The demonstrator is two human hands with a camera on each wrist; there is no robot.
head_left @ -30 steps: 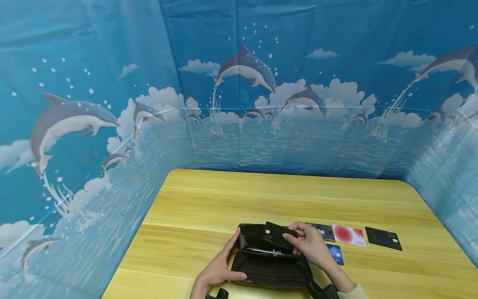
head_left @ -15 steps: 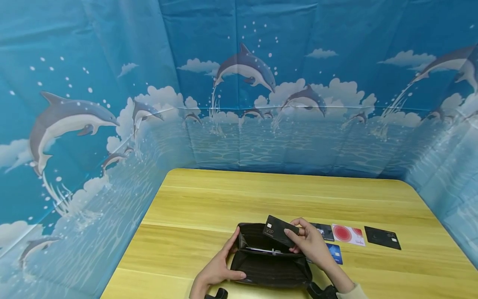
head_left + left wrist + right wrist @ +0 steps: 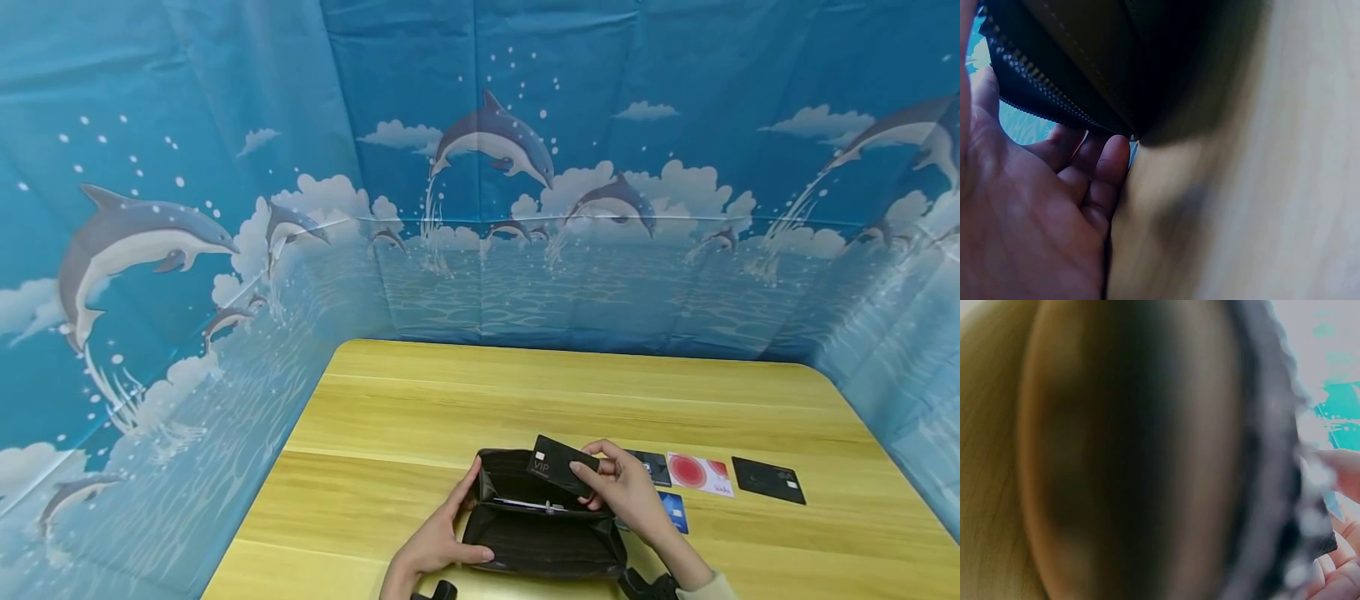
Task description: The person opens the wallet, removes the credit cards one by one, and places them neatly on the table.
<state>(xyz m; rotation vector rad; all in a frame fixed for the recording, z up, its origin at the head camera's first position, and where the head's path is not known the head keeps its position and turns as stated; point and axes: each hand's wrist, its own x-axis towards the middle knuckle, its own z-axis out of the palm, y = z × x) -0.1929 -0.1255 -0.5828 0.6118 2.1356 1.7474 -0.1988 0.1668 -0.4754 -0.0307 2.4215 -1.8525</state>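
Our right hand (image 3: 626,492) pinches a black VIP card (image 3: 558,465) above the open wallet (image 3: 540,533). Our left hand (image 3: 438,537) grips the wallet's left edge.

A black VIP card (image 3: 561,465) tilts above the open black zip wallet (image 3: 542,533).

Wooden table (image 3: 570,392), dolphin backdrop (image 3: 225,167), four cards lying flat (image 3: 701,472)
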